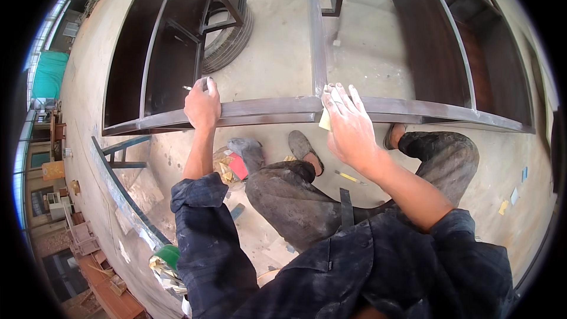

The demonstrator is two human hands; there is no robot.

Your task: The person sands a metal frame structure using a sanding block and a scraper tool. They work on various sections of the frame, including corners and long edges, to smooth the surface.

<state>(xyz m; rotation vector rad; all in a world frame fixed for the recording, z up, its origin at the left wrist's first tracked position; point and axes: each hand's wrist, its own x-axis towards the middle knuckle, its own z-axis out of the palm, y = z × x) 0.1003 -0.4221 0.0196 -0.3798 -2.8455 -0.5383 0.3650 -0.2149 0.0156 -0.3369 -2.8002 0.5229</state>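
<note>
A dark brown furniture frame [269, 106] spans the view in front of me, its long rail running from left to right. My right hand [351, 121] presses a pale yellow piece of sandpaper [325, 120] against this rail, where an upright bar [317, 41] meets it. The fingers lie stretched along the surface, dusted white. My left hand [202, 105] is closed at the rail's left part. A thin white cigarette [187, 88] sticks out from its fingers. Whether those fingers also grip the rail is hidden.
A tyre [230, 41] lies under the frame. Left of my legs stands a blue-grey metal stand [121, 186]. A yellow utility knife [349, 176], a red scrap [238, 166] and a grey cloth [247, 152] are on the floor. A green-rimmed container [168, 257] sits at lower left.
</note>
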